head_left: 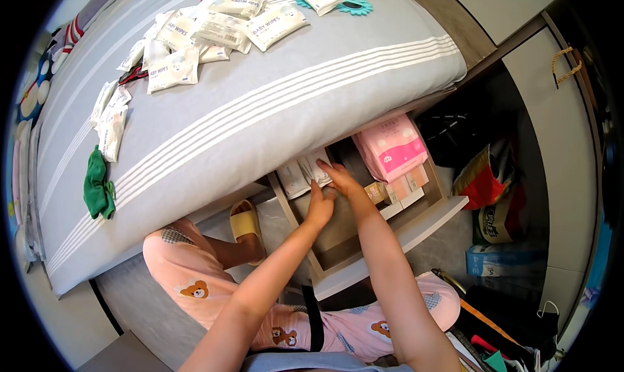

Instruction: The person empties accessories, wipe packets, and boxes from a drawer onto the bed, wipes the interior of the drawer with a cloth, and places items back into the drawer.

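Both my hands reach into an open drawer (338,250) that sticks out from under the bed. My left hand (321,206) and my right hand (341,178) close on a white pack of wipes (314,166) at the drawer's back left, the left at its near end and the right along its right side. Another white pack (292,179) lies directly to its left. To the right of my hands, a pink and white package (390,147) sits in the drawer, with small peach boxes (406,185) in front of it.
Many baby wipes packs (231,30) are heaped on the grey striped bed (292,89). A green cloth item (97,185) lies at its left. Bags and a blue package (497,260) stand right of the drawer. A yellow slipper (246,224) is on my foot.
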Tool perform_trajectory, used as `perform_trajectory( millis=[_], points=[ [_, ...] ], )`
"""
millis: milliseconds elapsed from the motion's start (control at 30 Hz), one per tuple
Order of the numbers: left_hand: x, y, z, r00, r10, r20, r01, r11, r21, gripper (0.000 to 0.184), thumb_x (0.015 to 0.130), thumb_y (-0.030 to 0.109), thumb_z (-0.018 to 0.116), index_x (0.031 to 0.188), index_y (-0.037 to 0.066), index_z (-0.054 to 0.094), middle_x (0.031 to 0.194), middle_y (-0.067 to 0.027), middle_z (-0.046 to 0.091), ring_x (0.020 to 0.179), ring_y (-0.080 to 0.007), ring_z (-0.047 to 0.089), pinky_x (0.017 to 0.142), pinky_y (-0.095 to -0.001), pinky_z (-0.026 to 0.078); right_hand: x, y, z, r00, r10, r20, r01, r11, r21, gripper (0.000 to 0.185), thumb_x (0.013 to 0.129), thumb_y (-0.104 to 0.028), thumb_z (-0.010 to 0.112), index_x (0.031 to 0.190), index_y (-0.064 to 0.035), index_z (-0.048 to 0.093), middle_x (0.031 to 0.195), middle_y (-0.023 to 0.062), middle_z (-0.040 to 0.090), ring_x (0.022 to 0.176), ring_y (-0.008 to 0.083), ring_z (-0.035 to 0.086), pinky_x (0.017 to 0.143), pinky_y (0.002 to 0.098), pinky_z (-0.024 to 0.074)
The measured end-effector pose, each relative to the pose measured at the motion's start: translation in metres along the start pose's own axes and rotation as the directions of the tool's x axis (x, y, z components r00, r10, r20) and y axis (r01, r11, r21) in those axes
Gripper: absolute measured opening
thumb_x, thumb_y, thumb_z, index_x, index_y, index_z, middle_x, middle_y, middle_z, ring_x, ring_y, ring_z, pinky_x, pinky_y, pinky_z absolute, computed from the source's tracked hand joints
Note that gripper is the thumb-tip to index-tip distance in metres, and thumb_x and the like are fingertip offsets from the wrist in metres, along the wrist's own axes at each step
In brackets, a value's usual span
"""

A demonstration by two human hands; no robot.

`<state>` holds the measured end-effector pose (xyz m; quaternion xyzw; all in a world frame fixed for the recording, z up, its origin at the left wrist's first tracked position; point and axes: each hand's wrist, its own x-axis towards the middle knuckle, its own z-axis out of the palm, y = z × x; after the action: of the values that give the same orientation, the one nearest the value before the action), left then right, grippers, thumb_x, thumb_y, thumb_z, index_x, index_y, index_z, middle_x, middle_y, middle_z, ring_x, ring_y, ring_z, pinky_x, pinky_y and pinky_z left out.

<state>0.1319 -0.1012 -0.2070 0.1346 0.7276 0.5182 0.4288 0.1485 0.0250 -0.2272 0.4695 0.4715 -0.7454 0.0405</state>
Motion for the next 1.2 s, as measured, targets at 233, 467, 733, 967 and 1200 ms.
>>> perform_trajectory(
  millis=[233, 467, 733, 967, 1200],
  points=[
    [-0.021, 0.012, -0.029, 0.930, 0.361, 0.072, -0.330, 0.730, 0.598, 0.063, 0.073, 0.004, 0.053, 0.131, -0.005, 0.029, 0.133, -0.0255, 0.034, 0.124, -0.0370, 0.034, 0.104, -0.0368, 0.026, 0.016, 0.015, 0.007, 0.930, -0.310, -0.196, 0.263, 0.936, -0.233, 0.076, 0.075, -0.050, 0.063, 0.118, 0.0109, 0.047, 0.115, 0.0196, 0.054, 0.107, 0.0260, 0.051, 0.091, 0.0314, 0.0384],
    [-0.015, 0.026, -0.033, 0.942, 0.190, 0.277, -0.326, 0.318, 0.890, 0.072, 0.069, 0.004, 0.058, 0.136, 0.008, 0.028, 0.141, -0.0133, 0.026, 0.130, -0.0295, 0.026, 0.103, -0.0431, 0.027, -0.010, 0.004, 0.015, 0.945, -0.296, -0.136, 0.296, 0.955, -0.018, 0.053, 0.077, -0.034, 0.065, 0.110, 0.0059, 0.053, 0.107, 0.0164, 0.058, 0.097, 0.0217, 0.054, 0.085, 0.0300, 0.0418],
    [-0.001, 0.008, -0.022, 0.967, 0.062, 0.249, -0.247, -0.038, 0.968, 0.063, 0.083, 0.016, 0.048, 0.141, 0.016, 0.022, 0.148, -0.0077, 0.013, 0.132, -0.0248, 0.022, 0.101, -0.0483, 0.024, 0.014, 0.021, 0.003, 0.793, -0.504, -0.342, 0.304, 0.814, -0.494, 0.049, 0.071, -0.031, 0.066, 0.103, 0.0045, 0.052, 0.095, 0.0232, 0.061, 0.087, 0.0319, 0.060, 0.076, 0.0387, 0.0471],
    [0.001, 0.001, -0.021, 0.967, 0.084, 0.240, -0.232, -0.096, 0.968, 0.063, 0.083, 0.017, 0.048, 0.141, 0.014, 0.022, 0.148, -0.0091, 0.012, 0.132, -0.0242, 0.022, 0.100, -0.0473, 0.026, 0.008, 0.017, -0.011, 0.609, -0.775, -0.170, 0.086, 0.277, -0.957, 0.037, 0.076, -0.032, 0.055, 0.099, -0.0034, 0.059, 0.092, 0.0175, 0.060, 0.083, 0.0362, 0.059, 0.071, 0.0462, 0.0467],
    [0.001, 0.001, -0.021, 0.968, 0.123, 0.217, -0.206, -0.102, 0.973, 0.069, 0.079, 0.018, 0.054, 0.140, 0.011, 0.022, 0.145, -0.0135, 0.017, 0.130, -0.0247, 0.026, 0.098, -0.0467, 0.029, 0.025, 0.029, -0.009, 0.705, -0.669, -0.238, 0.104, 0.429, -0.897, 0.024, 0.080, -0.013, 0.047, 0.100, -0.0083, 0.058, 0.099, 0.0157, 0.055, 0.085, 0.0345, 0.058, 0.072, 0.0433, 0.0480]
  ],
)
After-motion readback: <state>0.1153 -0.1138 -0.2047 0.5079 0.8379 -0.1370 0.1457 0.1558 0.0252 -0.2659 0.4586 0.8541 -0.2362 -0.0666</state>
